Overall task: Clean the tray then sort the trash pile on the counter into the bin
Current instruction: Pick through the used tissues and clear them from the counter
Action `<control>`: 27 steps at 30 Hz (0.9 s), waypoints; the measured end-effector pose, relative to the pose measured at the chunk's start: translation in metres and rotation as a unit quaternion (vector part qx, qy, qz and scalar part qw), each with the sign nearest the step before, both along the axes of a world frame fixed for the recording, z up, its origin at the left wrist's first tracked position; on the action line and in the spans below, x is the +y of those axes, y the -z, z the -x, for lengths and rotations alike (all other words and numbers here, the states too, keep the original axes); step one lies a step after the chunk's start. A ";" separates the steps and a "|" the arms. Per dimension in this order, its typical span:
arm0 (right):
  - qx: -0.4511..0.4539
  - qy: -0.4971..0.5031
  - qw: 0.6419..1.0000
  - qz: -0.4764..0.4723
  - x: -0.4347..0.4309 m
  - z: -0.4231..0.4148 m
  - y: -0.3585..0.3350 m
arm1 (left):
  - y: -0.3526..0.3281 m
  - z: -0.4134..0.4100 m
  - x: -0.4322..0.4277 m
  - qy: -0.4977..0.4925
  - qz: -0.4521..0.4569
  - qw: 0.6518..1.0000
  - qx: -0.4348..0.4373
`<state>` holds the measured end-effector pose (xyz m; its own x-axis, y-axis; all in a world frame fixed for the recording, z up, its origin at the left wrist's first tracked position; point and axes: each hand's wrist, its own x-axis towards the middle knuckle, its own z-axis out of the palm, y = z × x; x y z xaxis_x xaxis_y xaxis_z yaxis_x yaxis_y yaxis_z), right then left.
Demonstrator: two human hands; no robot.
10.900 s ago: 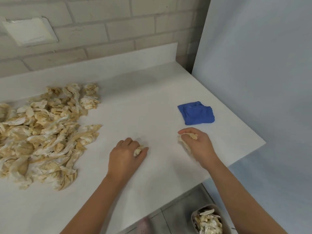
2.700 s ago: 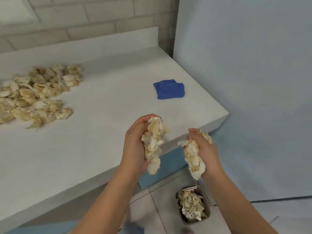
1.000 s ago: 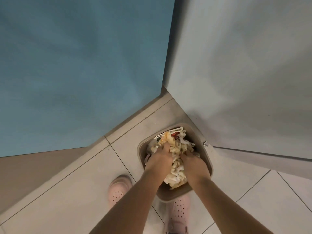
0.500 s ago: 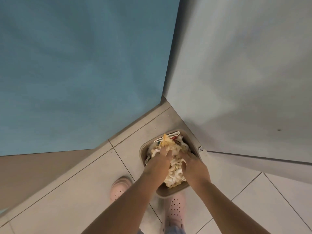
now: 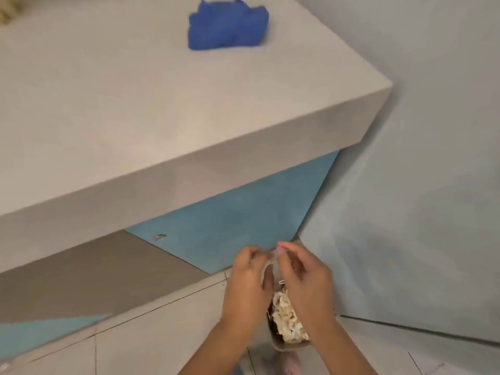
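The small bin (image 5: 281,347) stands on the floor tiles below the counter's corner, filled with crumpled yellow-stained paper trash (image 5: 287,318). My left hand (image 5: 249,285) and my right hand (image 5: 304,282) hover side by side just above the bin and cover most of it. Their fingers are loosely curled, with the fingertips close together, and I see nothing held in either. On the counter (image 5: 135,104), only a sliver of the trash pile (image 5: 5,9) shows at the top left corner. No tray is in view.
A crumpled blue cloth (image 5: 228,25) lies near the counter's far right end. A pale wall panel (image 5: 419,185) closes off the right side next to the bin. Blue and grey cabinet fronts (image 5: 230,220) run under the counter. A pink shoe (image 5: 290,364) is beside the bin.
Both hands have lifted out of the bin and left the trash they pressed into it. My view has tipped up, so the counter and blue cloth show again.
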<state>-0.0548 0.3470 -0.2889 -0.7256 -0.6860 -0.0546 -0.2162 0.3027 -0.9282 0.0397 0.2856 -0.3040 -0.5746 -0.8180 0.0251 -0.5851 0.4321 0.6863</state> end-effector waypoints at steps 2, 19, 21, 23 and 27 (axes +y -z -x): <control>-0.032 -0.015 0.996 0.083 -0.015 -0.012 -0.059 | -0.060 -0.015 -0.011 -0.031 0.029 0.998 0.048; 0.020 -0.274 0.954 0.123 -0.235 -0.147 -0.254 | -0.285 -0.226 -0.218 -0.320 0.152 0.932 0.076; 0.077 -0.292 0.947 0.109 -0.276 -0.171 -0.256 | -0.281 -0.264 -0.262 -0.342 0.150 0.927 0.030; 0.156 -0.327 0.927 0.100 -0.320 -0.195 -0.257 | -0.275 -0.296 -0.307 -0.337 0.158 0.928 -0.014; 0.284 -0.459 0.842 -0.019 -0.405 -0.233 -0.263 | -0.261 -0.330 -0.387 -0.220 0.104 0.963 -0.114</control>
<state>0.1778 -0.0577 -0.0260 0.1918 -0.9775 0.0874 -0.7814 -0.2059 -0.5891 0.3697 -0.1013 -0.0431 -0.1845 -0.9742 0.1297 -0.8681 0.2234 0.4432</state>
